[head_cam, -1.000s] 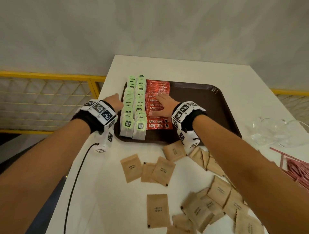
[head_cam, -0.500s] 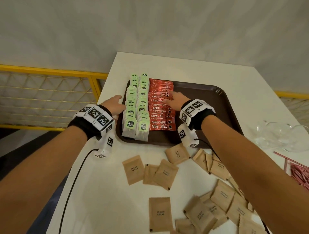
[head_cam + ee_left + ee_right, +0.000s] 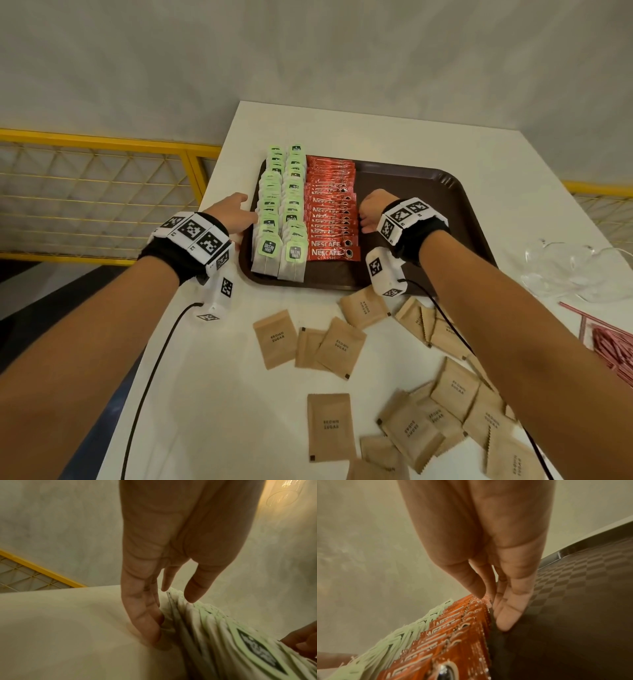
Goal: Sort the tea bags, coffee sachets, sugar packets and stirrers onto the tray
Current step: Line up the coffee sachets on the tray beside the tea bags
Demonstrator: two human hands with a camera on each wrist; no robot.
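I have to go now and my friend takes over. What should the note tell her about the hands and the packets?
Left hand: open, fingers straight against the tea bags' outer side.
Right hand: open, fingers against the coffee sachets' right edge.
Done: tea and coffee stand in rows on the tray.
Left: brown sugar packets lie scattered on the table; red stirrers at its right edge.

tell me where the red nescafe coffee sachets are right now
In the head view, the red Nescafe coffee sachets lie in an overlapping column on the dark brown plastic tray, between the green-tagged tea bags and the right hand.
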